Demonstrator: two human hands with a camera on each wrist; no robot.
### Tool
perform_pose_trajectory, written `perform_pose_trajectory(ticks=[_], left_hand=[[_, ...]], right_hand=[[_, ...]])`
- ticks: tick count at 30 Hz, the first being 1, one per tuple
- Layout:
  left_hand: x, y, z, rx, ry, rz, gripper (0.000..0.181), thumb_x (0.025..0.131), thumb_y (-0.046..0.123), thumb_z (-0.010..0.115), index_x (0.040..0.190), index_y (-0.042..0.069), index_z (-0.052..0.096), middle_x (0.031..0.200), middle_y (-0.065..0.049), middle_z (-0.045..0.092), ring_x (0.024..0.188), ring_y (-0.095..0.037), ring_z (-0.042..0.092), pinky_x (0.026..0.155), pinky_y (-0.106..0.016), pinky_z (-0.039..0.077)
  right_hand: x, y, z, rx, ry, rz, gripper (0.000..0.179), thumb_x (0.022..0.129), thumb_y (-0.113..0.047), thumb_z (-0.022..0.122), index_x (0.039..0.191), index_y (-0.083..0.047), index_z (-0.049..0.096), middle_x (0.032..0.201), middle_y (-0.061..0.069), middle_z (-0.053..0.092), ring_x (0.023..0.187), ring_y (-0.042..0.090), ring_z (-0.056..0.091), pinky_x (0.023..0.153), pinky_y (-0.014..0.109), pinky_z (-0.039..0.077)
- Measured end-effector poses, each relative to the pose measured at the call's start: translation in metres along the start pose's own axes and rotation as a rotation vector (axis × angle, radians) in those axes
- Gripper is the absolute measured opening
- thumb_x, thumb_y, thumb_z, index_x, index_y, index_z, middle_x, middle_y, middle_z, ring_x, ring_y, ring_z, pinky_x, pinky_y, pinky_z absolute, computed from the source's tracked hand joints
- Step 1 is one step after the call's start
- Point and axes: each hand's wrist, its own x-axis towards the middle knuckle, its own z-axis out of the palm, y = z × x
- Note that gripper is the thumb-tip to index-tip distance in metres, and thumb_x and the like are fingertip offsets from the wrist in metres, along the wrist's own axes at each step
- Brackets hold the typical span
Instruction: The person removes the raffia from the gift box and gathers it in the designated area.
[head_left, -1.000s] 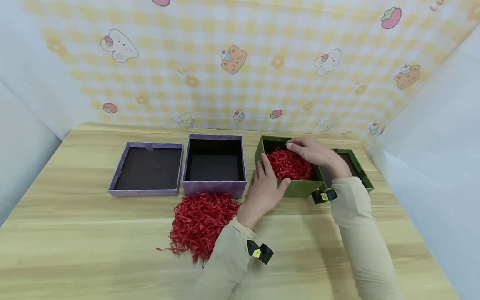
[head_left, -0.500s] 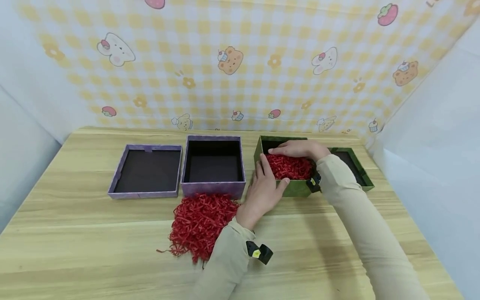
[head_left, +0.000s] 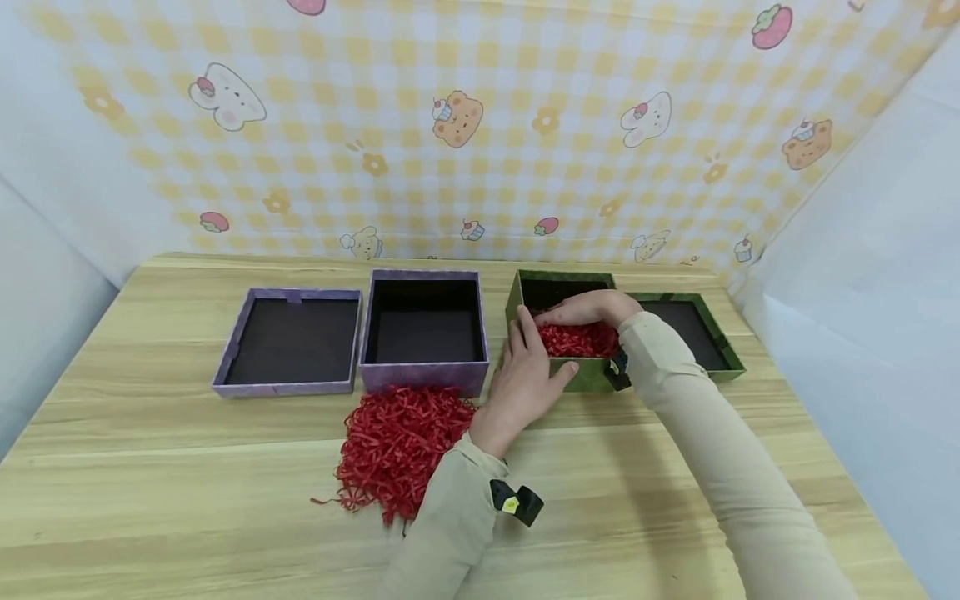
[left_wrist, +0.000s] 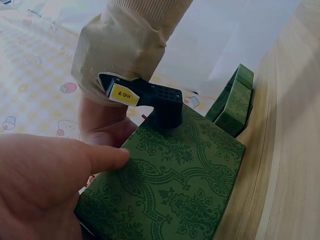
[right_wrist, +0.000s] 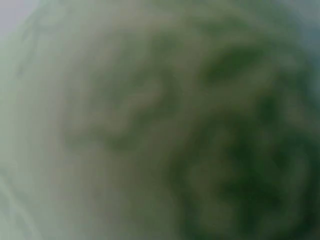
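My left hand (head_left: 522, 387) rests against the front left corner of the green patterned box (head_left: 588, 377), its fingers straight along the left side and the thumb on the front wall. In the left wrist view that thumb lies on the front of the box. My right hand (head_left: 588, 307) reaches into the box and presses on red shredded paper (head_left: 577, 340) there, its fingertips partly hidden. A loose heap of red shredded paper (head_left: 397, 446) lies on the table left of my left forearm. The right wrist view shows only blurred green pattern.
An open purple box (head_left: 423, 377) with a black inside stands behind the heap, and its shallow lid (head_left: 285, 389) lies to its left. Right of the green box lies the green lid (head_left: 712, 333), partly behind my right arm. A patterned cloth (head_left: 405, 125) hangs behind the wooden table (head_left: 187, 483).
My right hand has moved left and then lower into the green box, and the paper beneath it looks pressed down. My left hand has stayed at the box's corner.
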Motion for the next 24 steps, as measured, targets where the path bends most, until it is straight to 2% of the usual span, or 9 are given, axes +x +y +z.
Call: perform_pose_trajectory(ticks=[10, 12, 14, 17, 19, 21, 24], left_hand=[[0.0019, 0.0014, 0.0025, 0.013, 0.020, -0.030, 0.095, 0.093, 0.037, 0.056, 0.147, 0.010, -0.016, 0.153, -0.021, 0.000, 0.137, -0.036, 0.011, 0.100, -0.054, 0.031], [0.0021, 0.0015, 0.0030, 0.013, 0.020, -0.032, 0.094, 0.093, 0.036, 0.056, 0.147, 0.010, -0.016, 0.153, -0.021, 0.000, 0.137, -0.036, 0.011, 0.100, -0.053, 0.031], [0.0024, 0.0013, 0.0032, 0.008, 0.015, -0.037, 0.094, 0.093, 0.036, 0.055, 0.147, 0.010, -0.017, 0.153, -0.020, 0.000, 0.138, -0.035, 0.011, 0.100, -0.054, 0.031], [0.0025, 0.0009, 0.0031, 0.008, 0.012, -0.034, 0.093, 0.093, 0.036, 0.055, 0.147, 0.010, -0.017, 0.153, -0.020, 0.000, 0.137, -0.036, 0.011, 0.100, -0.054, 0.030], [0.0023, 0.0006, 0.0028, 0.009, 0.012, -0.030, 0.093, 0.093, 0.036, 0.055, 0.147, 0.010, -0.017, 0.153, -0.020, 0.000, 0.137, -0.037, 0.011, 0.100, -0.054, 0.030], [0.0020, 0.0009, 0.0025, 0.013, 0.014, -0.028, 0.093, 0.093, 0.035, 0.056, 0.147, 0.010, -0.017, 0.152, -0.021, 0.000, 0.137, -0.038, 0.012, 0.100, -0.054, 0.030], [0.0021, 0.0020, 0.0029, 0.019, 0.026, -0.033, 0.094, 0.093, 0.035, 0.056, 0.147, 0.010, -0.016, 0.153, -0.020, 0.001, 0.137, -0.038, 0.012, 0.099, -0.055, 0.030]], right_hand=[[-0.0004, -0.0010, 0.0035, 0.109, -0.109, -0.012, 0.073, 0.090, -0.061, 0.037, 0.150, -0.025, 0.016, 0.154, 0.010, 0.012, 0.135, 0.028, 0.022, 0.103, 0.045, 0.027], [-0.0007, -0.0004, 0.0038, 0.166, -0.140, -0.007, 0.073, 0.090, -0.061, 0.038, 0.150, -0.028, 0.015, 0.153, 0.010, 0.017, 0.129, 0.025, 0.031, 0.098, 0.042, 0.034], [-0.0015, 0.0010, 0.0042, 0.194, -0.161, -0.011, 0.073, 0.090, -0.060, 0.040, 0.150, -0.028, 0.014, 0.153, 0.009, 0.017, 0.129, 0.024, 0.032, 0.098, 0.040, 0.035], [-0.0017, 0.0040, 0.0050, 0.218, -0.195, -0.041, 0.072, 0.092, -0.056, 0.041, 0.151, -0.026, 0.012, 0.153, 0.009, 0.015, 0.133, 0.026, 0.028, 0.101, 0.042, 0.032], [-0.0012, 0.0056, 0.0060, 0.190, -0.185, -0.068, 0.074, 0.092, -0.054, 0.042, 0.151, -0.021, 0.012, 0.154, 0.010, 0.009, 0.138, 0.028, 0.016, 0.107, 0.045, 0.022], [-0.0008, 0.0063, 0.0069, 0.173, -0.184, -0.084, 0.075, 0.092, -0.053, 0.044, 0.151, -0.017, 0.013, 0.155, 0.010, 0.007, 0.139, 0.030, 0.010, 0.108, 0.047, 0.018], [-0.0008, 0.0059, 0.0082, 0.162, -0.172, -0.089, 0.076, 0.090, -0.051, 0.047, 0.150, -0.013, 0.018, 0.154, 0.012, 0.011, 0.138, 0.030, 0.014, 0.107, 0.047, 0.021]])
